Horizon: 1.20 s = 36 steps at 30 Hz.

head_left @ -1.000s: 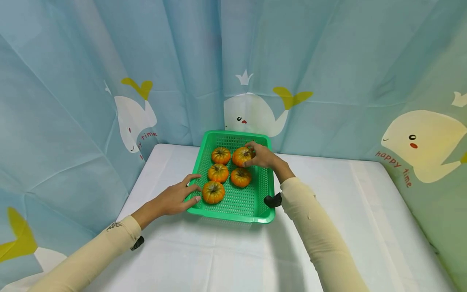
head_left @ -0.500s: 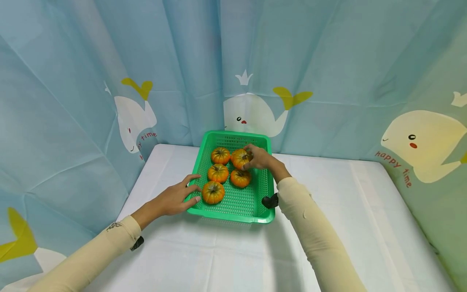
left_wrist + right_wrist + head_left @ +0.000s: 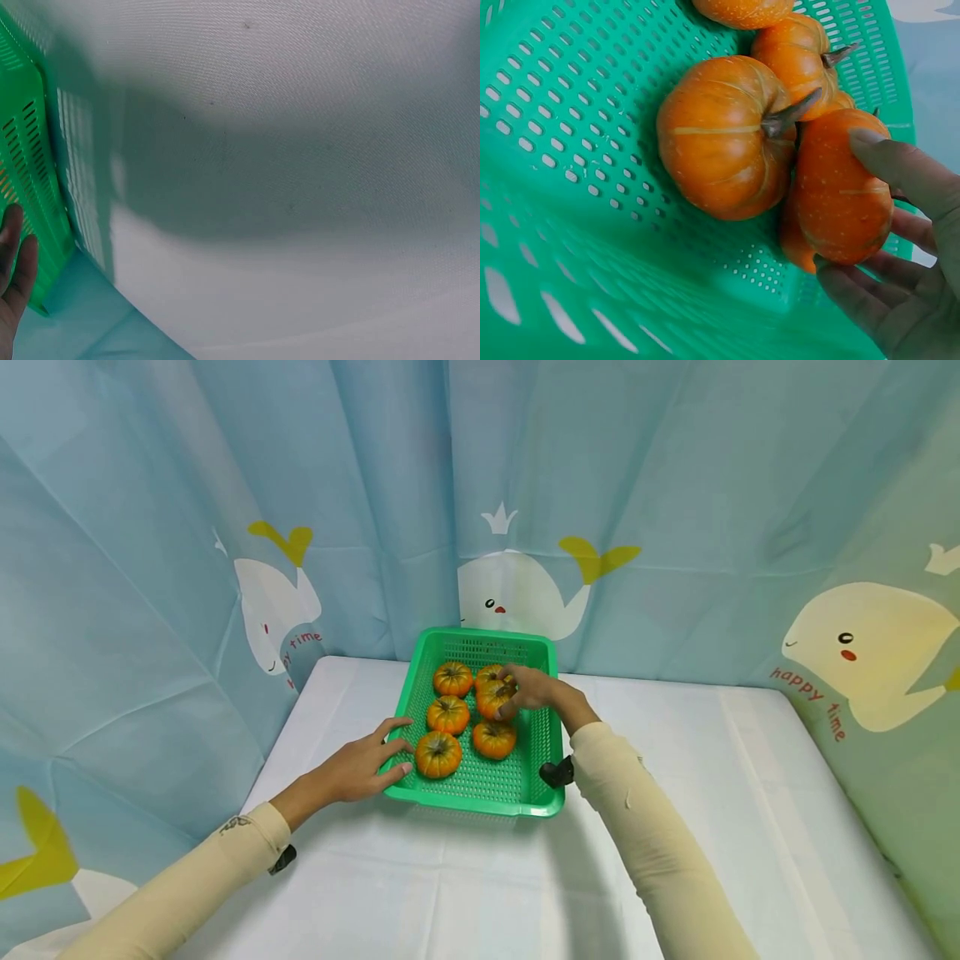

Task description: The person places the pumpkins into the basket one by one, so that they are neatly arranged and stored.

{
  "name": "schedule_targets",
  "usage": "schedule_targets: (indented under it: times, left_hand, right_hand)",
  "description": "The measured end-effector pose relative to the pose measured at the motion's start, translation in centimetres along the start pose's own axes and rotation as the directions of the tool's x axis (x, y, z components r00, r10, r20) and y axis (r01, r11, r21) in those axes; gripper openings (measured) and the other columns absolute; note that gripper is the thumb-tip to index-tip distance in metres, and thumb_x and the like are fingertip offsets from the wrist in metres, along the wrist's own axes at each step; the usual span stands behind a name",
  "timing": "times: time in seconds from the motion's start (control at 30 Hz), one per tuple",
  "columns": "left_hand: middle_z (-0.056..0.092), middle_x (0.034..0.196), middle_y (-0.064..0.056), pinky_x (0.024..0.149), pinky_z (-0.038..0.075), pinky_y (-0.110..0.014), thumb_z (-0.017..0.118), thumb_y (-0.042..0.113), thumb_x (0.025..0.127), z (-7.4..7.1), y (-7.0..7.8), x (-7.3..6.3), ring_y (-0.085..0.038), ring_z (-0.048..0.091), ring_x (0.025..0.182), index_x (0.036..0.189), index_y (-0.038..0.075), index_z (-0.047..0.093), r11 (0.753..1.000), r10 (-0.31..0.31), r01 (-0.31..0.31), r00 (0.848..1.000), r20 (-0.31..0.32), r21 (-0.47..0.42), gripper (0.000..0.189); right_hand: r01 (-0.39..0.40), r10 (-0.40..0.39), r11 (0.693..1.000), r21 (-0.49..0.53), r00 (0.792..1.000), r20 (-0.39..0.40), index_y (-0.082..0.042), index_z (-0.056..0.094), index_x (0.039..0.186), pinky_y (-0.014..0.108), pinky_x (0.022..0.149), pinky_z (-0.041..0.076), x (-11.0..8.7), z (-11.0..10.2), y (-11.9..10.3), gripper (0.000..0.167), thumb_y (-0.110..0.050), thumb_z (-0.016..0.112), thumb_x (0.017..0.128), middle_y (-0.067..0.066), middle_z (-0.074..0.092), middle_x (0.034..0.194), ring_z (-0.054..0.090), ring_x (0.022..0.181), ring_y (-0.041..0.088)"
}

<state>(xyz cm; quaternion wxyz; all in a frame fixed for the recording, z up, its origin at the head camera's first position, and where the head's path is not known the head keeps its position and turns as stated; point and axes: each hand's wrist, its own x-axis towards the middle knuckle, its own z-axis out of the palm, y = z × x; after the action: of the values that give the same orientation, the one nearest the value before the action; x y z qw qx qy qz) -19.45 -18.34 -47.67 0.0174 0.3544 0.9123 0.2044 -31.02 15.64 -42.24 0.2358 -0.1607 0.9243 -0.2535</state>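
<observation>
Several orange pumpkins lie in a green basket [image 3: 471,811]. My right hand [image 3: 534,687] reaches over its right side and grips one pumpkin [image 3: 840,191], thumb on one side and fingers on the other. Close behind the held one is another pumpkin [image 3: 489,674], partly covered. In front of it sits a pumpkin with a dark stem [image 3: 494,741]. Three more form a left column: a far pumpkin [image 3: 453,679], a middle pumpkin [image 3: 448,716] and a near pumpkin [image 3: 438,755]. My left hand [image 3: 365,767] rests with spread fingers at the basket's left rim, beside the near pumpkin.
The basket stands on a white-covered table [image 3: 360,877], close to its back edge. Behind and at the sides hangs a light blue curtain [image 3: 675,485] with whale prints. A dark wrist camera [image 3: 557,773] overlaps the basket's right rim in the head view.
My right hand has drawn its pumpkin toward me, uncovering the one behind. The pumpkin in front has shifted nearer to me too. My left hand stays in place.
</observation>
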Motion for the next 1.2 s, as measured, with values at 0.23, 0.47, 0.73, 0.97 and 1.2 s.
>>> schedule_targets:
  times: [0.23,0.47,0.73,0.97,1.2]
  left_hand:
    - [0.032,0.159,-0.012,0.079,0.056,-0.039,0.051,0.040,0.105,0.1,0.0,0.0,-0.025,0.068,0.102,0.125,0.014,0.065,1.000,0.005,-0.005,1.000,-0.005,-0.009,0.035]
    - [0.033,0.158,-0.011,0.079,0.056,-0.039,0.051,0.040,0.105,0.2,-0.2,0.1,-0.023,0.068,0.100,0.125,0.015,0.065,1.000,0.014,-0.014,1.000,-0.014,-0.002,0.035]
    - [0.031,0.159,-0.010,0.081,0.056,-0.041,0.051,0.040,0.105,0.1,-0.1,0.0,-0.026,0.068,0.103,0.125,0.015,0.065,1.000,0.000,0.000,1.000,-0.001,-0.014,0.036]
    - [0.032,0.159,-0.010,0.081,0.056,-0.041,0.052,0.039,0.105,0.2,-0.2,0.0,-0.026,0.068,0.102,0.125,0.014,0.065,1.000,-0.001,0.001,1.000,-0.004,-0.015,0.035]
    - [0.031,0.160,-0.007,0.084,0.056,-0.042,0.051,0.041,0.104,0.2,-0.2,0.1,-0.026,0.068,0.105,0.126,0.016,0.065,1.000,-0.022,0.022,1.000,0.013,-0.015,0.036]
  right_hand:
    - [0.004,-0.004,1.000,0.000,1.000,0.001,-0.009,0.040,0.150,0.055,0.111,0.039,0.0,0.1,0.0,0.080,-0.032,0.081,0.084,0.020,0.044,0.150,0.043,0.137,0.038]
    - [-0.016,0.016,1.000,0.023,1.000,0.002,-0.009,0.039,0.152,0.056,0.112,0.038,0.1,0.6,0.2,0.080,-0.034,0.080,0.087,0.020,0.041,0.153,0.040,0.139,0.040]
    - [-0.023,0.023,1.000,-0.004,1.000,0.021,-0.012,0.041,0.150,0.055,0.111,0.039,0.4,1.4,0.0,0.080,-0.034,0.082,0.085,0.020,0.043,0.151,0.042,0.138,0.039]
    - [-0.041,0.042,0.998,-0.046,0.999,0.026,-0.010,0.043,0.148,0.055,0.111,0.038,0.7,2.2,-0.2,0.079,-0.035,0.083,0.084,0.021,0.042,0.152,0.041,0.140,0.040]
    - [-0.068,0.072,0.994,-0.086,0.996,0.047,-0.009,0.044,0.146,0.053,0.111,0.039,1.0,2.7,-0.2,0.074,-0.034,0.080,0.087,0.020,0.045,0.148,0.044,0.136,0.037]
